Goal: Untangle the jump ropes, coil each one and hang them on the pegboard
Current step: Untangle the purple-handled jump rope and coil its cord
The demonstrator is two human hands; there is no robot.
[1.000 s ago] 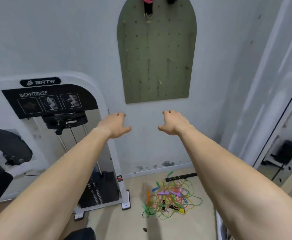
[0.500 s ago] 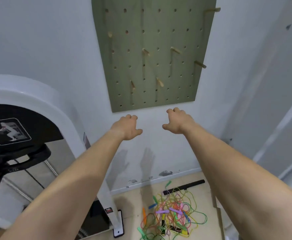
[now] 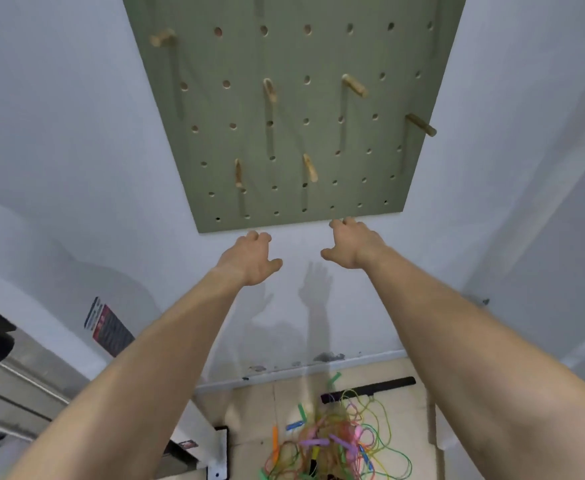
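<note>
**Head view: both hands up under the pegboard, jump ropes in a heap on the floor**

From the head camera I start at the far left, where a white weight machine [image 3: 24,358] stands against the wall [image 3: 59,133]. A red and black sticker [image 3: 109,327] sits on its frame, and its foot rests on the floor [image 3: 249,427].

Next comes my left hand [image 3: 249,259], stretched out on a bare arm toward the wall. Its back faces me, the thumb points right, and its grip is loose and apart, holding nothing. It sits just below the lower edge of the pegboard [image 3: 294,109].

The pegboard is a green panel fixed to the wall, dotted with holes. I count six wooden pegs [image 3: 353,85] sticking out of it.

Down below, between my two forearms, the jump ropes [image 3: 332,445] lie on the floor in one tangled pile near the foot of the wall. I see green, yellow, orange, pink, purple and blue cords and handles, all crossing one another.

My right hand [image 3: 355,245] is raised a little higher than the left. Its grip is also slack and apart, with nothing in it. Its fingertips line up with the board's bottom edge, but I cannot tell whether they touch it. Shadows of both hands fall on the wall beneath them.

A black bar [image 3: 370,389] lies on the floor just behind the pile.
</note>
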